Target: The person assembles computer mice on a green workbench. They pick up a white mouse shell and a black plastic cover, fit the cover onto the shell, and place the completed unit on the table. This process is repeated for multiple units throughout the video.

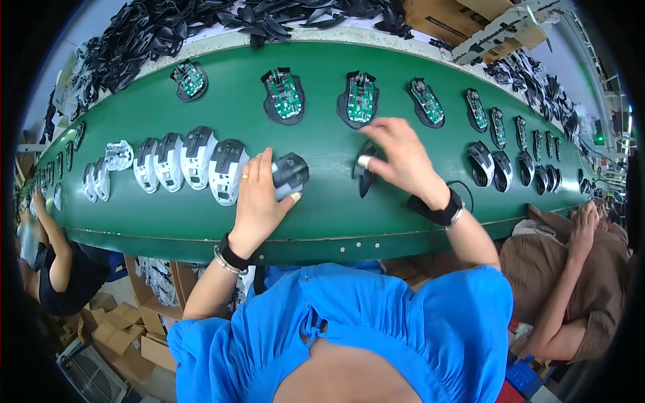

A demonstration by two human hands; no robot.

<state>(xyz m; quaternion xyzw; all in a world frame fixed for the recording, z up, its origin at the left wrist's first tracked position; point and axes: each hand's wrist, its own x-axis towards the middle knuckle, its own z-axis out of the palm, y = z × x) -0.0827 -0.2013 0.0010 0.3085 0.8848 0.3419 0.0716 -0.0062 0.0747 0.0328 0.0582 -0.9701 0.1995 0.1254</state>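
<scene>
**Green work surface point(336, 218), mouse parts at both hands**

Nearest: wearer's blue top point(403, 309), below the surface's front edge. Co-worker in brown point(564, 282) at right, another in dark clothing point(64, 272) at left.

Left hand point(261, 191): half-curled, gray-and-black mouse shell point(290, 176) between fingers and thumb, thumb at its lower edge. Shell sits just right of the hand, over the green.

Right hand point(403, 158): partly open, thumb across a dark curved piece point(363, 180), fingers reaching past it. Can't tell if the piece is pinched or only touched. Slight blur there.

Left of the left hand: row of light shells point(228, 174), most with dark tops, closest one just beside the fingers. Right of the right hand: row of dark-and-white shells point(481, 164).

Beyond: row of green circuit boards point(284, 96) seated in black bases, running the surface's length. One board unit point(360, 101) lies near the right fingertips.

Far edge: heaped black parts point(151, 37), cardboard box point(440, 20) upper right.
</scene>
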